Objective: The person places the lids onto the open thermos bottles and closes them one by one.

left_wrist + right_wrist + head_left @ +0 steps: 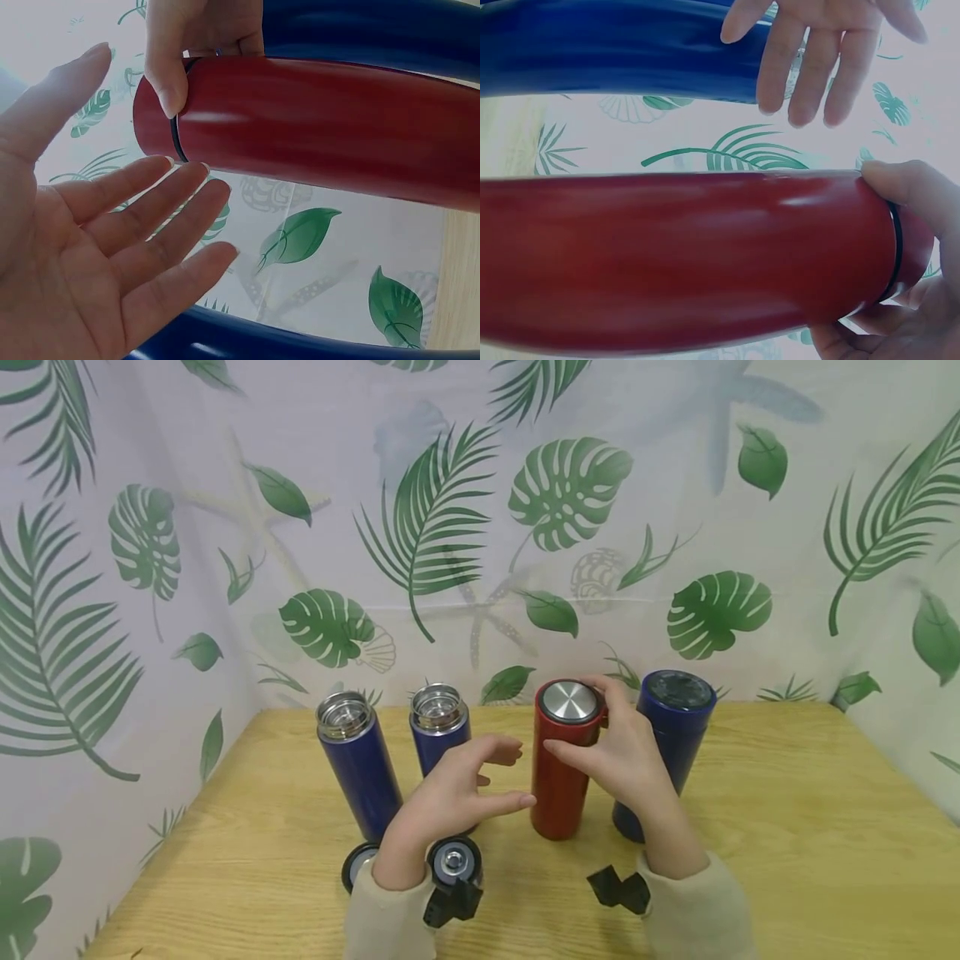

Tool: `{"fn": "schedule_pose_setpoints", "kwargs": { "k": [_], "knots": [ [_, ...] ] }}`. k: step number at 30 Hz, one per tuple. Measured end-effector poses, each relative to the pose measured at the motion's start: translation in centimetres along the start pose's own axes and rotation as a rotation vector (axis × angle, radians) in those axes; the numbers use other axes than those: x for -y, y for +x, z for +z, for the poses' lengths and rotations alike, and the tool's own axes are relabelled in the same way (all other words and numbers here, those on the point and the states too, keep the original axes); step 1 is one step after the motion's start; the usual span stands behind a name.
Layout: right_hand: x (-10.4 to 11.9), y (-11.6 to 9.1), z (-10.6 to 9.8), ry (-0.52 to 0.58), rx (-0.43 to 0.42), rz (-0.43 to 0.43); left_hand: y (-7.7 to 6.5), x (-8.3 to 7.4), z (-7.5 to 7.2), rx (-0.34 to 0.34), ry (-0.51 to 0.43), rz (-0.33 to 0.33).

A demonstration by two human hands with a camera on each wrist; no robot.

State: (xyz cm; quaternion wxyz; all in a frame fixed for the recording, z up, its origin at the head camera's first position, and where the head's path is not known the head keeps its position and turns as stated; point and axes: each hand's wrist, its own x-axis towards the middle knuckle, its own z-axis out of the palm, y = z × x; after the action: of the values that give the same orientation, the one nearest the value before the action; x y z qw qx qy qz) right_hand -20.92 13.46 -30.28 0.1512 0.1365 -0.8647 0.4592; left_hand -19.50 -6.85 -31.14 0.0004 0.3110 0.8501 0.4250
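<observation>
A red thermos flask (558, 793) with a silver-topped lid (572, 701) stands upright on the table. My right hand (633, 760) holds it around the top, thumb on one side and fingers on the other, by the dark seam under the lid, as the right wrist view shows. To its left my left hand (446, 789) is held apart from the flask, palm towards it, with the fingers spread and relaxed. In the left wrist view the left fingertips (221, 191) overlap the flask's lower outline near the seam.
Two blue flasks without lids, one at far left (363, 785) and one behind my left hand (431, 747), stand on the wooden table (810, 827). Two lids (454, 860) lie near my left wrist. A lidded blue flask (678, 739) stands right of the red one. Leaf-printed cloth hangs behind.
</observation>
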Motion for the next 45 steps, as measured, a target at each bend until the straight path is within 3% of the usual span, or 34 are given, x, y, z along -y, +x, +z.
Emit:
{"fn": "schedule_pose_setpoints", "kwargs": {
  "k": [25,41,45],
  "knots": [
    [-0.43,0.15,0.62,0.076,-0.004,-0.038,0.09,-0.01,0.29,0.039,0.029,0.017],
    [-0.61,0.04,0.58,0.022,0.047,-0.055,0.01,-0.03,0.14,0.068,0.057,0.024],
    [-0.34,-0.16,0.33,-0.019,0.027,-0.080,-0.01,-0.18,0.11,0.066,0.061,0.033]
  ]
}}
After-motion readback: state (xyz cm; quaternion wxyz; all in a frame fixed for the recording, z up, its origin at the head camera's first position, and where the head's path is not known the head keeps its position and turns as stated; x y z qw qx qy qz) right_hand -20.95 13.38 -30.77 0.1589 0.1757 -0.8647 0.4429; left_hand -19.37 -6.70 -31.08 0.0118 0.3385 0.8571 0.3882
